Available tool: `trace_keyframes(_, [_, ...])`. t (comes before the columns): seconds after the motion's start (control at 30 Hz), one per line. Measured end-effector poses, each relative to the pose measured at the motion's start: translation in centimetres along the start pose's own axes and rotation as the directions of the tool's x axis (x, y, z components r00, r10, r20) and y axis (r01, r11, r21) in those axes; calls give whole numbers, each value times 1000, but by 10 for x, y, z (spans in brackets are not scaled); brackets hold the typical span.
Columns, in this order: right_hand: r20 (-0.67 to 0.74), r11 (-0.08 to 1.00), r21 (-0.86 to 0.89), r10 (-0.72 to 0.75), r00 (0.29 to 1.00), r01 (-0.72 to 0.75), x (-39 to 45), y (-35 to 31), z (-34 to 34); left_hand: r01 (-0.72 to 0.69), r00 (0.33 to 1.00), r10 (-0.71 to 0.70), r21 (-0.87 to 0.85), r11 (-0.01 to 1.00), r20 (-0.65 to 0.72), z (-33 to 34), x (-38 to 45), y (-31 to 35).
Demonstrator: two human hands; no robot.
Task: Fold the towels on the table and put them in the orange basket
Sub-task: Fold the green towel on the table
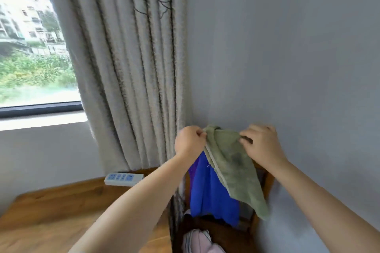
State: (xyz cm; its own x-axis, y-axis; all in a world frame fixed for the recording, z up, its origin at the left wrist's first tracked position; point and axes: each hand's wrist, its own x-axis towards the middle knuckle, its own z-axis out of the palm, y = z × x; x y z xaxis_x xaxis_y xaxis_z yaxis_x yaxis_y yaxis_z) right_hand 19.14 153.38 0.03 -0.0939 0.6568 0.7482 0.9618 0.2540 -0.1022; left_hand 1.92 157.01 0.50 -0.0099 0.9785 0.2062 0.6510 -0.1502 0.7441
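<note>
Both hands hold a green towel (pixel 230 162) up in the air in front of a grey wall (pixel 287 47), above the wooden worktop (pixel 51 211). The left hand (pixel 190 141) has its fingers clenched around one top corner, and the right hand (pixel 262 144) pinches the other top edge between thumb and curled fingers. The towel is soft, slightly fuzzy cloth with a pale hem along its left edge and a dark smudge near the middle; it hangs as a long drooping shape, its long axis slanting down towards the lower right. Behind it hangs a bright blue cloth (pixel 207 193). A white power strip (pixel 123 178) lies on the worktop beside a pleated grey curtain (pixel 133 57).
</note>
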Motion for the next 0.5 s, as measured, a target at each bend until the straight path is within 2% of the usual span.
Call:
trace_keyframes(0.27, [104, 971, 220, -113, 988, 88, -17, -150, -27, 13, 978, 0, 63, 998, -207, -137, -86, -64])
trace_keyframes(0.37, [197, 938, 342, -131, 972, 57, -37, -200, -18, 56, 972, -23, 133, 990, -236, -174, -119, -102])
trace_keyframes(0.5, [381, 889, 459, -190, 905, -6, -71, -267, 12, 192, 959, -140, 203, 960, -246, -213, -162, -167])
